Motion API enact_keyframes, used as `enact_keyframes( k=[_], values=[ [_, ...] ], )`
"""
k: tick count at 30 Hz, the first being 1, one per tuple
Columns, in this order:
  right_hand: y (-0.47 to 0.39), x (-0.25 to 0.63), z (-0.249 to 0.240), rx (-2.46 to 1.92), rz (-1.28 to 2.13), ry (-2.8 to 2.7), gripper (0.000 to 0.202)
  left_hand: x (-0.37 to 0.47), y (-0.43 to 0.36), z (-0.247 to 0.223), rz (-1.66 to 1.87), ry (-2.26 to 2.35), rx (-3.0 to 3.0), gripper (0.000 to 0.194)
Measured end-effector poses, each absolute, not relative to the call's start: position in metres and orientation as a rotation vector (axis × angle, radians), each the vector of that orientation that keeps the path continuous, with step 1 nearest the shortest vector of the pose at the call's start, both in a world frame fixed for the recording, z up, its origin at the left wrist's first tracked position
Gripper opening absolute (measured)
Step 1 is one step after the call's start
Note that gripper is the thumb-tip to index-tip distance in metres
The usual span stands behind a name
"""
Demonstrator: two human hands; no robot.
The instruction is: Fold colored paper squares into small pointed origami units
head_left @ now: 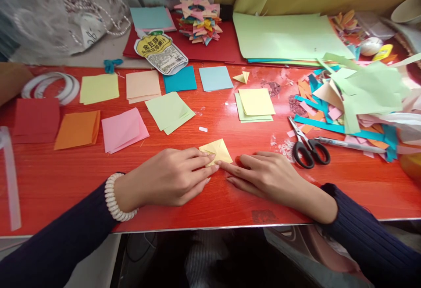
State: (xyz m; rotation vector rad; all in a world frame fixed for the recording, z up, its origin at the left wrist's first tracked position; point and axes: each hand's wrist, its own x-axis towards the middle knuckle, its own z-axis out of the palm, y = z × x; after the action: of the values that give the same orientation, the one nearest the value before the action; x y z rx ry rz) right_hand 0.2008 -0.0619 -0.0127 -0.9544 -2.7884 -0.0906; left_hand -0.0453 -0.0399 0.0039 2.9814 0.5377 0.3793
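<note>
A small folded square of yellow paper (221, 148) lies flat on the red table between my hands. My left hand (176, 176) rests over its left edge, fingers stretched out and fingertips pressing on the paper. From the other side, my right hand (271, 176) touches the paper's lower edge with an outstretched index finger. Its other fingers lie on the tabletop. Beyond the paper sit a stack of yellow and green squares (256, 102) and a small folded yellow piece (242, 77).
Black-handled scissors (307, 147) and a pen (351, 144) lie to the right, beside heaped paper scraps (365, 90). Square stacks, including pink (124, 129) and orange (77, 130), line the left. Behind stand a folded paper ornament (200, 22) and green sheets (286, 37).
</note>
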Motion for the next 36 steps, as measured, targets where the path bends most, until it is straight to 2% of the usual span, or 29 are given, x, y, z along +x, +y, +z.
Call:
enact_keyframes(
  k=[6,11,20,26,36],
  values=[
    [-0.058,0.208,-0.012,-0.928,-0.067,-2.675,0.046,-0.045,-0.042,0.007,0.29,0.596,2.993,0.029],
    [-0.056,0.205,-0.013,-0.877,-0.112,-2.732,0.033,-0.045,-0.044,0.008,0.273,0.658,3.006,0.028],
    [-0.057,0.202,-0.011,-0.88,-0.12,-2.755,0.033,-0.046,-0.042,0.008,0.182,0.636,2.957,0.031],
    [-0.064,0.2,-0.015,-0.862,-0.017,-2.649,0.029,-0.047,-0.038,0.006,0.286,0.562,2.957,0.026],
    [-0.064,0.198,-0.012,-0.939,0.007,-2.74,0.029,-0.05,-0.038,0.004,0.245,0.561,2.859,0.04]
  ],
)
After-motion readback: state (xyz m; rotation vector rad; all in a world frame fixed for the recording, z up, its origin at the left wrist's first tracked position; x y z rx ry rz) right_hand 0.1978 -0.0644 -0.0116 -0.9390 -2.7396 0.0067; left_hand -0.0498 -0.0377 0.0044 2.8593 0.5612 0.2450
